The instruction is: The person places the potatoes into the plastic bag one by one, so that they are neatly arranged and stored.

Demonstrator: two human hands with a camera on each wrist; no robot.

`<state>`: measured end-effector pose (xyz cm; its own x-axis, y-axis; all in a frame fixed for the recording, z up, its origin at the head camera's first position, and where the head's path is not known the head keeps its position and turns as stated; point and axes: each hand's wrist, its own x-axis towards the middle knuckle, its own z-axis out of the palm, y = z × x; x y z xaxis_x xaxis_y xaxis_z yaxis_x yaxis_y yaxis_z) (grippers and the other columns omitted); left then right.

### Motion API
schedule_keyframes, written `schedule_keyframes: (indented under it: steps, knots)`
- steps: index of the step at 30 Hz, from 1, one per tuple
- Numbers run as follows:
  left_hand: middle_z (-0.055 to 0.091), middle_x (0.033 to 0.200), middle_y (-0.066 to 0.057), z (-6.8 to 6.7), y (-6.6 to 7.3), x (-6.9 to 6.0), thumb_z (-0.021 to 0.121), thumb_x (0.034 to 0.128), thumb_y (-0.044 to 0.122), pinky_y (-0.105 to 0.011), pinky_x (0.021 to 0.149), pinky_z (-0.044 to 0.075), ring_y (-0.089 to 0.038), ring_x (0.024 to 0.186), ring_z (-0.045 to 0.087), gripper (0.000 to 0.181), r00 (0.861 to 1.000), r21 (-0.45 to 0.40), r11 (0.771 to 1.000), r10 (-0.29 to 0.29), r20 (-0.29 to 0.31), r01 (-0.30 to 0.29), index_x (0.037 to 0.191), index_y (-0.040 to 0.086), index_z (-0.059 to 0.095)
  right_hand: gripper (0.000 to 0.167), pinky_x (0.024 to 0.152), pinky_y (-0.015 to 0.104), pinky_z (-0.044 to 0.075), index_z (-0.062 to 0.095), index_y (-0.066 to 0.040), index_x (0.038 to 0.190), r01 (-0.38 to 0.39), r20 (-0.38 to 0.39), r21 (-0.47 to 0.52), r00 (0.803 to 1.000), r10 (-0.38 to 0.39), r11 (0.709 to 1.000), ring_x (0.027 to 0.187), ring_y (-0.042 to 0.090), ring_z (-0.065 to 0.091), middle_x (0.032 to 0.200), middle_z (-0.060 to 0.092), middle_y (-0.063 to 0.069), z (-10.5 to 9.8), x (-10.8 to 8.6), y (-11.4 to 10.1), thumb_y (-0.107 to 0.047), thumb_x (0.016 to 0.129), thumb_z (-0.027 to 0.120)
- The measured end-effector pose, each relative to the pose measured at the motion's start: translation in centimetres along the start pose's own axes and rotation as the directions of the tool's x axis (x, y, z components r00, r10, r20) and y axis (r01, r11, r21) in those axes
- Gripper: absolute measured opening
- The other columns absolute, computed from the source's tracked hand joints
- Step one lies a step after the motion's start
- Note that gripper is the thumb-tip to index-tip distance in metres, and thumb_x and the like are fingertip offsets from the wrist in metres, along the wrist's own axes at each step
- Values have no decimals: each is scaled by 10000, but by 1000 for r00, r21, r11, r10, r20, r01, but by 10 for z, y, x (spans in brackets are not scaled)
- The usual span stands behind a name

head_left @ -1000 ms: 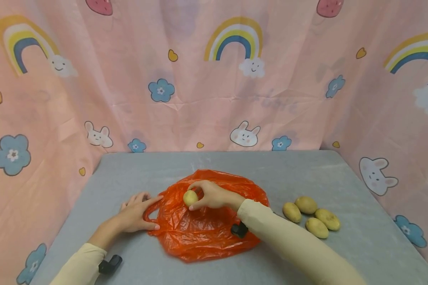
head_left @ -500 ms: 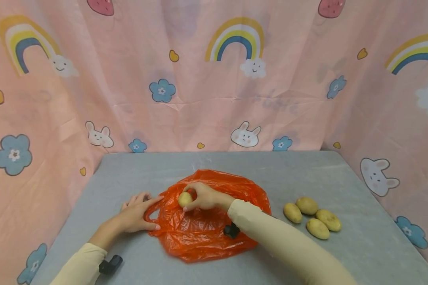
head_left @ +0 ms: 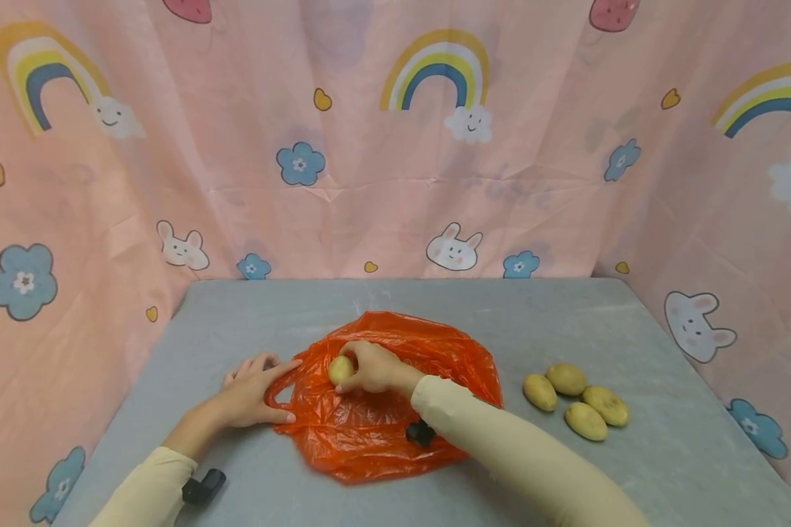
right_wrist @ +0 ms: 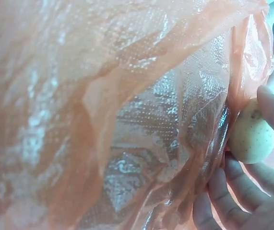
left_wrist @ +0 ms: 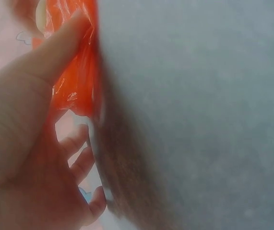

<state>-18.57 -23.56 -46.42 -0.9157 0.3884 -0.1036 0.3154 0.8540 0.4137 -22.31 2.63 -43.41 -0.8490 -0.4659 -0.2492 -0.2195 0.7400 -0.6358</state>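
Note:
An orange-red plastic bag [head_left: 395,454] lies crumpled and flat on the grey table, its handle loop toward the left. My left hand [head_left: 250,395] rests at that loop, thumb and forefinger spread and touching the bag's edge. In the left wrist view, the thumb [left_wrist: 55,50] lies straight against the red plastic. Over the bag's left part, my right hand [head_left: 377,368] pinches a small yellow potato [head_left: 340,370] between thumb and fingers. In the right wrist view this potato [right_wrist: 252,134] sits right against the plastic; whether it is inside the bag I cannot tell.
Several more potatoes [head_left: 585,421] lie grouped on the table [head_left: 685,468], right of the bag and beyond my right forearm. A pink patterned curtain [head_left: 395,205] stands around the back and both sides of the table.
My right hand has moved slightly left and a little down with the potato, toward the bag's handle end, then slowed. The left hand and the other potatoes stay in place.

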Motion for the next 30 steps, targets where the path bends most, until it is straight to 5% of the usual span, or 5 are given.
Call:
schedule_keyframes:
  steps: [30]
  knots:
    - [446,1395,-167,-3,6,-2,851,726,540,-618,909,313,-362,1198,417,899,1000,1,1000,-7,5,7,1499,247,496,490,856,363,509,653,-158,1220,-32,-25,-60,999,31,998,957,153,627,1180,678,12,2,1,-1,-352,816,851]
